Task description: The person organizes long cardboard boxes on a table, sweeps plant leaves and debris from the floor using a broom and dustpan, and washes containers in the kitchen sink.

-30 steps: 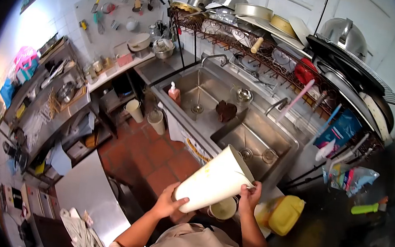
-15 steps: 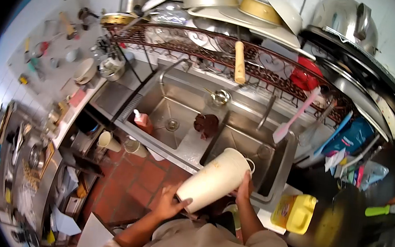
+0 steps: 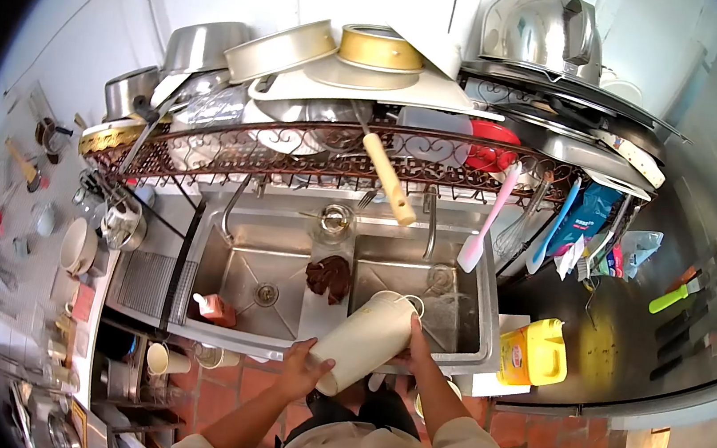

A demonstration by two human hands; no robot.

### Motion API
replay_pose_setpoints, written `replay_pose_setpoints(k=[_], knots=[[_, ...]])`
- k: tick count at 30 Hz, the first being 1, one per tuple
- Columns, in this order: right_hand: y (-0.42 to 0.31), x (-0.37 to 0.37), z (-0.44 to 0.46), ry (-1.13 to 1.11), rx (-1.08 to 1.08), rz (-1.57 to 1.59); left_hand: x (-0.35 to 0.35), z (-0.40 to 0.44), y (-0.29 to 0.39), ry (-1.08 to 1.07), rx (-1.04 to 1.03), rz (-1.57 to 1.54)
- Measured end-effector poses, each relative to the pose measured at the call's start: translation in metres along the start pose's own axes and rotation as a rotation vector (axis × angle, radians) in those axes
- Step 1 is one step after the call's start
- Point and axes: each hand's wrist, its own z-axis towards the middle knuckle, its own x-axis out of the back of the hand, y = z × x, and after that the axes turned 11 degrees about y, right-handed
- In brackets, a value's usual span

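Observation:
A tall cream pitcher point(image 3: 364, 343) is held tilted at the front edge of the double sink point(image 3: 271, 352), its rim over the right basin. My left hand point(image 3: 303, 371) grips the pitcher's lower end, thumb on its side. Around the handle side near the rim, my right hand point(image 3: 418, 343) is closed, its fingers partly hidden behind the pitcher. A brown cloth point(image 3: 329, 278) lies on the divider between the basins, with a glass jar point(image 3: 334, 224) behind it. The pink soap bottle point(image 3: 215, 309) lies at the left basin's front edge.
A rusty wire rack point(image 3: 297, 140) full of pans spans above the sink, with a wooden-handled tool point(image 3: 389, 179) and a pink spatula point(image 3: 490, 218) hanging down. A yellow container point(image 3: 534, 353) stands right of the sink. Cream buckets point(image 3: 167, 360) stand at lower left.
The view has swung right, so the sink now lies straight ahead. Both hands still hold the pitcher, which has come over the sink's front edge.

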Motion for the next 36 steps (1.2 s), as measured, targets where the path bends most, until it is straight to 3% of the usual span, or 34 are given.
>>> replay_pose_setpoints(k=[7, 8, 10, 14, 16, 20, 24, 27, 29, 33, 36], knots=[[-0.055, 0.017, 0.012, -0.137, 0.192, 0.046, -0.018, 0.052, 0.012, -0.043, -0.031, 0.062], [-0.066, 0.027, 0.015, -0.153, 0.234, 0.015, -0.026, 0.059, 0.012, -0.131, -0.045, 0.077], [-0.078, 0.047, 0.035, -0.135, 0.423, -0.048, -0.043, 0.077, 0.015, -0.306, -0.076, 0.111], [-0.096, 0.061, 0.042, 0.055, 0.729, -0.262, -0.077, 0.131, 0.059, -0.392, -0.102, 0.002], [-0.093, 0.065, 0.060, 0.163, 0.865, -0.363, -0.107, 0.177, 0.059, -0.341, -0.140, -0.061], [-0.116, 0.048, 0.034, 0.096, 1.075, -0.412, -0.173, 0.271, 0.079, -0.182, -0.106, -0.160], [-0.097, 0.043, 0.076, 0.135, 1.027, -0.719, -0.233, 0.352, 0.096, -0.187, -0.129, -0.161], [-0.074, 0.045, 0.108, 0.098, 1.075, -0.767, -0.282, 0.394, 0.093, 0.150, -0.465, 0.167], [-0.060, 0.049, 0.115, 0.068, 1.081, -0.740, -0.351, 0.452, 0.020, 0.127, -0.342, -0.143], [-0.036, 0.064, 0.131, 0.088, 1.092, -0.754, -0.362, 0.448, -0.003, 0.035, 0.123, -1.045], [-0.071, 0.064, 0.100, 0.087, 1.003, -0.843, -0.279, 0.383, 0.123, -0.037, 0.575, -0.929]])
